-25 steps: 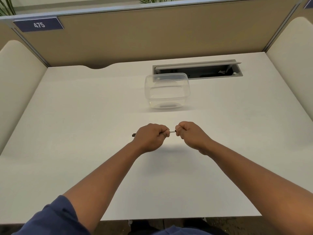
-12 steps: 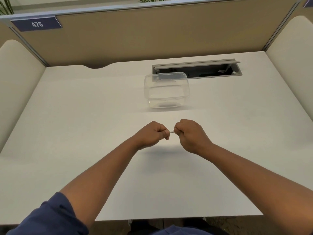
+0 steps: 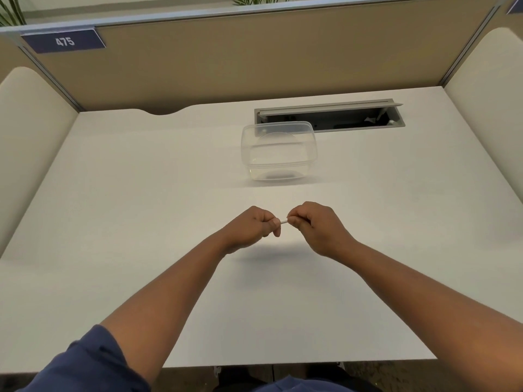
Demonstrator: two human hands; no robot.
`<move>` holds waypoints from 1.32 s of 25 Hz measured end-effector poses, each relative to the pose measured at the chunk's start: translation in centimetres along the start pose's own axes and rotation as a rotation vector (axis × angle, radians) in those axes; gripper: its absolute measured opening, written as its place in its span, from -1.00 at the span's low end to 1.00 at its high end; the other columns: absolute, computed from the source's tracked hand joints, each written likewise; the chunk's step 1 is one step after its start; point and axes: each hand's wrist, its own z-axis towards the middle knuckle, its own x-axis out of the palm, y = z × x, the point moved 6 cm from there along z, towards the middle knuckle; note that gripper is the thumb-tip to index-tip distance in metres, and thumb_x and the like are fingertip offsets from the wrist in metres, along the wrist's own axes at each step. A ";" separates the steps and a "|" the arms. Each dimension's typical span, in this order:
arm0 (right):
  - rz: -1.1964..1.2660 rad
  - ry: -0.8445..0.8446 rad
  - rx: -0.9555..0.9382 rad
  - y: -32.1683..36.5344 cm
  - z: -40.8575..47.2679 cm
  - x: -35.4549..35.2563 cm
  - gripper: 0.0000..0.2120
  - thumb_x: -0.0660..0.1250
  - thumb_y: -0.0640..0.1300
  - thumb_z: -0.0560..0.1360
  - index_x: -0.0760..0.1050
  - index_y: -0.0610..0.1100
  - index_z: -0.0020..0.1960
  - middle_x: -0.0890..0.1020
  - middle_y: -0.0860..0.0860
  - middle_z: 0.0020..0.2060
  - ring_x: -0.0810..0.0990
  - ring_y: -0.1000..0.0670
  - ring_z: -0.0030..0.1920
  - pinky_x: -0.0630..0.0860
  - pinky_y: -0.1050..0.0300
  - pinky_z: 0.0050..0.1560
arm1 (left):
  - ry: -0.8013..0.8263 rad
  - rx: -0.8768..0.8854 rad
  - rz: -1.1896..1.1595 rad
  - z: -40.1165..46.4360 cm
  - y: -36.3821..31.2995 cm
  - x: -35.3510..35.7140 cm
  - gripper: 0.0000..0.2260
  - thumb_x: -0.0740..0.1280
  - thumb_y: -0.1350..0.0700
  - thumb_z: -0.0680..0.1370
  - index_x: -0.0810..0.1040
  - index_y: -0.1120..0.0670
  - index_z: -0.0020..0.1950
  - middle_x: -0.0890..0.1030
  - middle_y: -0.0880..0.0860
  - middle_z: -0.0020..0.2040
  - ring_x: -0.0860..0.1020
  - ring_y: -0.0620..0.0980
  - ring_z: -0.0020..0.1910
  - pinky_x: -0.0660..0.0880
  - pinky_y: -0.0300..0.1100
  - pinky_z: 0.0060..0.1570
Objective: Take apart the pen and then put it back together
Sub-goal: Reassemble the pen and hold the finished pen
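Note:
Above the middle of the white desk, both fists meet around a slim pen point(image 3: 283, 221). Only a short white stretch of the pen shows, in the small gap between them. My left hand point(image 3: 256, 225) grips the left part of the pen with fingers curled round it. My right hand point(image 3: 314, 224) pinches the right end between thumb and fingers. The rest of the pen is hidden inside both fists, so its parts cannot be made out.
A clear plastic container point(image 3: 278, 151) stands on the white desk point(image 3: 141, 193) beyond my hands. Behind it lies an open grey cable tray point(image 3: 334, 116) set into the desk. Tan partition walls close in the back and both sides.
The dark pen end that stuck out left of my left fist a second ago is now hidden. Both hands have shifted slightly and stay close together on the pen.

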 end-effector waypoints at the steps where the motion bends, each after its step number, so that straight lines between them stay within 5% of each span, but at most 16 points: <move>1: -0.072 -0.042 -0.130 0.3 -0.1 -0.1 -0.85 0.29 -0.16 0.60 0.62 -0.13 -0.07 0.56 0.03 -0.26 0.48 0.00 -0.23 0.40 0.10 -0.20 | 0.049 -0.028 -0.077 -0.1 0.1 0.0 -0.70 0.25 0.05 0.66 0.66 0.13 -0.16 0.36 -0.02 -0.38 0.26 -0.07 -0.41 0.25 -0.19 -0.32; 3: -0.219 -0.073 -0.307 0.5 -0.5 -0.1 -0.84 0.27 -0.16 0.58 0.60 -0.15 -0.09 0.53 0.03 -0.26 0.44 -0.05 -0.23 0.38 0.08 -0.22 | 0.145 -0.061 -0.128 -0.3 0.0 0.1 -0.72 0.25 0.06 0.66 0.66 0.11 -0.15 0.35 -0.02 -0.39 0.22 -0.08 -0.44 0.18 -0.23 -0.39; 5: -0.185 -0.054 -0.250 0.7 -0.5 0.1 -0.83 0.26 -0.19 0.57 0.56 -0.16 -0.16 0.47 0.07 -0.30 0.40 -0.03 -0.25 0.33 0.09 -0.22 | 0.131 -0.035 -0.096 -0.1 -0.4 0.2 -0.72 0.26 0.06 0.66 0.66 0.11 -0.16 0.38 -0.04 -0.39 0.26 -0.07 -0.41 0.22 -0.24 -0.37; 7: 0.000 0.031 0.080 0.1 -0.2 0.2 -0.80 0.23 -0.24 0.57 0.54 -0.14 -0.21 0.48 0.06 -0.32 0.40 -0.01 -0.28 0.31 0.11 -0.23 | -0.016 0.029 0.128 -0.2 -0.9 0.3 -0.74 0.26 0.04 0.65 0.64 0.05 -0.18 0.42 -0.09 -0.38 0.34 -0.07 -0.38 0.28 -0.20 -0.32; 9: 0.245 0.201 0.470 -1.1 -0.3 0.7 -0.78 0.20 -0.28 0.53 0.54 -0.15 -0.23 0.50 -0.01 -0.31 0.38 -0.01 -0.31 0.30 0.13 -0.30 | -0.238 0.145 0.615 -0.7 -1.6 0.9 -0.78 0.24 0.01 0.64 0.58 -0.08 -0.17 0.44 -0.13 -0.37 0.43 -0.05 -0.32 0.25 -0.18 -0.33; 11: 0.400 0.343 0.653 -1.8 -0.8 1.0 -0.78 0.18 -0.30 0.53 0.55 -0.18 -0.22 0.47 -0.05 -0.33 0.33 0.00 -0.35 0.26 0.17 -0.34 | -0.355 0.268 0.864 -1.6 -2.4 1.9 -0.81 0.22 0.01 0.63 0.58 -0.09 -0.13 0.41 -0.12 -0.36 0.47 0.02 -0.30 0.19 -0.17 -0.37; 14: 0.244 0.342 0.476 -1.7 -0.3 0.3 -0.76 0.23 -0.18 0.60 0.61 -0.17 -0.16 0.54 -0.04 -0.29 0.41 0.01 -0.31 0.34 0.17 -0.27 | -0.262 0.138 0.636 -0.8 -1.3 1.6 -0.78 0.19 -0.03 0.65 0.60 -0.09 -0.09 0.44 -0.15 -0.36 0.45 -0.05 -0.27 0.28 -0.18 -0.33; 18: -0.049 0.054 -0.028 -0.7 0.1 -0.7 -0.83 0.30 -0.16 0.61 0.65 -0.14 -0.06 0.59 -0.01 -0.23 0.50 -0.01 -0.21 0.42 0.10 -0.18 | -0.036 -0.002 0.039 0.1 -0.1 0.8 -0.70 0.25 0.02 0.66 0.67 0.10 -0.15 0.43 -0.08 -0.39 0.36 -0.09 -0.37 0.36 -0.17 -0.24; 20: -0.229 0.052 -0.223 -0.3 -0.3 -0.2 -0.84 0.27 -0.17 0.62 0.60 -0.17 -0.05 0.56 -0.03 -0.23 0.47 -0.08 -0.20 0.38 0.06 -0.20 | 0.064 -0.038 -0.059 0.0 -0.3 0.7 -0.71 0.26 0.05 0.66 0.66 0.11 -0.17 0.41 -0.08 -0.41 0.30 -0.11 -0.42 0.28 -0.28 -0.35; 23: -0.347 0.130 -0.251 0.3 -0.6 0.2 -0.84 0.18 -0.17 0.64 0.48 -0.13 -0.07 0.50 0.01 -0.20 0.41 -0.09 -0.17 0.33 0.04 -0.19 | 0.138 -0.077 -0.058 0.0 -0.5 0.8 -0.71 0.26 0.04 0.66 0.67 0.08 -0.17 0.40 -0.08 -0.43 0.24 -0.08 -0.43 0.21 -0.28 -0.41; 27: -0.057 0.271 0.148 -0.3 -0.1 0.7 -0.78 0.15 -0.21 0.59 0.45 -0.10 -0.20 0.49 0.02 -0.27 0.41 -0.06 -0.24 0.34 0.07 -0.25 | 0.080 -0.040 0.030 0.2 -0.4 0.9 -0.70 0.26 0.02 0.65 0.66 0.07 -0.19 0.43 -0.03 -0.37 0.34 -0.01 -0.33 0.32 -0.17 -0.25; 30: 0.372 0.419 0.638 -2.0 -0.6 1.3 -0.77 0.15 -0.22 0.55 0.46 -0.11 -0.26 0.43 -0.01 -0.37 0.29 0.00 -0.38 0.20 0.17 -0.37 | -0.111 0.081 0.556 0.0 -1.3 1.3 -0.73 0.19 -0.05 0.66 0.58 -0.05 -0.17 0.51 -0.11 -0.34 0.46 -0.02 -0.30 0.38 -0.13 -0.24; 33: 0.566 0.469 0.785 -2.6 -1.0 1.2 -0.73 0.17 -0.15 0.61 0.47 -0.12 -0.25 0.42 0.00 -0.40 0.29 0.04 -0.42 0.18 0.19 -0.40 | -0.251 0.265 0.834 -0.6 -2.6 1.7 -0.67 0.15 -0.05 0.67 0.29 -0.14 -0.31 0.39 -0.10 -0.40 0.40 0.02 -0.32 0.22 -0.15 -0.37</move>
